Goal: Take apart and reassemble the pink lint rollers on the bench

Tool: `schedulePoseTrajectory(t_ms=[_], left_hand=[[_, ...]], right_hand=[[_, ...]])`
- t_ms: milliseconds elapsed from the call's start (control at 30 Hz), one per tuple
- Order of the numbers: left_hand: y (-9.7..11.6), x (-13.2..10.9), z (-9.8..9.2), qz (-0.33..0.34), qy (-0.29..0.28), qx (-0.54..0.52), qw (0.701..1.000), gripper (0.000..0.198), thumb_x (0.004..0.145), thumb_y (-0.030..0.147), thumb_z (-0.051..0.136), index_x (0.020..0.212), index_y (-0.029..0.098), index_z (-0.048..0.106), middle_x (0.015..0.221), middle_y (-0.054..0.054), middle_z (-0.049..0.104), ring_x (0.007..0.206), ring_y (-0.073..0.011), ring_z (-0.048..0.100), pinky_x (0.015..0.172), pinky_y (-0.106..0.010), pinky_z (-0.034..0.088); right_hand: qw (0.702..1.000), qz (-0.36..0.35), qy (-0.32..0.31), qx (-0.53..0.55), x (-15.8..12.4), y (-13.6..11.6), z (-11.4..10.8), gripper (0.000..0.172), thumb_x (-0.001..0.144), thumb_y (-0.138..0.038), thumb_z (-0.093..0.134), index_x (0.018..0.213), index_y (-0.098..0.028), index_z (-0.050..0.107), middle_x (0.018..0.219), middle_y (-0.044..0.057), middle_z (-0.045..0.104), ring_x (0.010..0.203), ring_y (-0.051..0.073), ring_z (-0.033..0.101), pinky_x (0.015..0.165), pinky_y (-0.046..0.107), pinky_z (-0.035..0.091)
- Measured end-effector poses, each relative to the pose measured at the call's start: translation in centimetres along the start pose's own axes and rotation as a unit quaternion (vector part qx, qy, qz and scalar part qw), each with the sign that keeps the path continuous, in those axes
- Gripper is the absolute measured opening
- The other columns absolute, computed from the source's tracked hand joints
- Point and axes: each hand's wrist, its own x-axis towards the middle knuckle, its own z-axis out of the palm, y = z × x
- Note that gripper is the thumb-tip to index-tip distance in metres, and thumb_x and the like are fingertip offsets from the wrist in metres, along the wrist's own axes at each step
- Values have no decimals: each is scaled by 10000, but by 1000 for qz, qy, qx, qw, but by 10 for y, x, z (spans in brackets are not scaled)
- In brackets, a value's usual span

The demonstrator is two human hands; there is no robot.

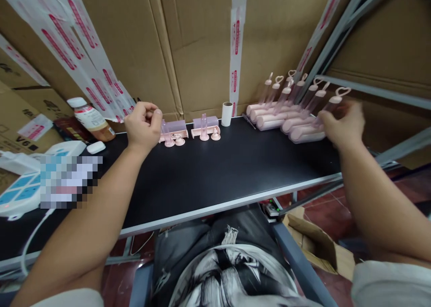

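brown cardboard [202, 51] is stretched across the background, behind the white tube [226, 115] from which places are taken here. under that tube a black table [208, 172] is spread, edged by a pale strip. to the right of the tube a cluster of pink cylinders [269, 120] is laid — long axes set roughly crosswise, along the table — and clear tubes [311, 103] topped with pink loops are seen among them. farther right of the tube than most of the cluster, the right hand [346, 120] is held at its outer end, so that the nearest cylinder [305, 134] is placed just left of the fingers and a little below. those fingers are blurred; whether anything is gripped cannot be told. well left of the tube, the left hand [143, 125] is held with fingers curled in and thumb drawn toward the forefinger; whether something small is pinched cannot be told. between that hand and the tube, two pink half-shells [196, 132] are set out, with small pink caps [215, 136] placed before them — the cylinders being approached more closely by the right hand, the caps by the left.
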Motion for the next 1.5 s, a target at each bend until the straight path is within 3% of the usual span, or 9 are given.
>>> schedulePoseTrajectory(t_ms=[100, 267, 400, 600, 767, 867, 1000, 1200, 1500], left_hand=[[3, 0, -2, 12, 6, -2, 1000, 137, 925, 396, 641, 923, 261, 663, 684, 9, 588, 582, -165, 529, 598, -325, 426], [17, -4, -7, 54, 7, -1, 999, 170, 917, 412, 650, 913, 246, 682, 733, -13, 645, 628, -166, 577, 634, -326, 475], [39, -8, -11, 75, -51, -1, 996, 229, 934, 447, 629, 887, 234, 701, 753, -29, 680, 660, -174, 601, 687, -337, 511], [71, -20, -6, 61, -335, -84, 936, 747, 789, 699, 811, 1352, 229, 675, 1217, -105, 780, 1058, -282, 758, 896, -380, 610], [72, -28, 4, 24, -294, -129, 947, 631, 801, 512, 873, 1320, 239, 641, 1431, -118, 702, 1408, -339, 651, 1176, -468, 543], [63, -20, -3, -55, -284, -151, 945, 713, 728, 433, 933, 1343, 268, 614, 1334, -95, 729, 1213, -320, 746, 922, -411, 646], [53, 1, -26, -100, -309, -133, 936, 682, 671, 424, 960, 1265, 279, 659, 1122, -66, 760, 969, -282, 780, 730, -351, 611], [28, 17, -51, -53, -497, 80, 863, 485, 567, 448, 965, 977, 275, 773, 900, -23, 768, 798, -257, 725, 694, -312, 511], [11, 9, -28, -62, -578, 313, 751, 665, 702, 609, 848, 1187, 187, 676, 1220, -160, 767, 1013, -329, 729, 780, -341, 495]], right_hand=[[976, 102, -173, 82, -15, 15, -4, 137, 752, -313, 837, 791, -297, 707, 717, 49, 657, 688, 275, 579, 743, 494, 463], [981, 61, -151, 106, -37, -12, -26, 162, 735, -274, 806, 719, -313, 649, 719, 50, 638, 702, 270, 557, 775, 499, 454], [951, -19, -150, 269, -61, -80, -46, 112, 764, -346, 801, 808, -284, 719, 810, 59, 700, 751, 255, 611, 843, 498, 520], [692, 108, -377, 606, -114, -234, -44, 522, 662, -650, 958, 860, -270, 661, 869, 0, 684, 853, 214, 674, 761, 397, 657], [576, 98, -458, 670, -137, -304, -24, 569, 662, -685, 969, 901, -279, 649, 945, -3, 702, 907, 215, 699, 815, 406, 671], [572, 98, -477, 660, -135, -307, -17, 597, 655, -719, 952, 943, -294, 647, 988, 4, 728, 932, 229, 723, 842, 417, 672], [652, 76, -453, 603, -120, -287, -11, 600, 772, -847, 778, 1016, -320, 626, 1123, 27, 755, 1045, 265, 744, 835, 434, 672], [751, 70, -363, 547, -95, -269, 8, 580, 894, -870, 623, 990, -299, 601, 1032, 67, 746, 1060, 294, 759, 747, 409, 653], [639, 85, -380, 664, -110, -268, 23, 545, 790, -696, 885, 1003, -286, 595, 1015, 4, 736, 890, 202, 741, 720, 337, 660]])
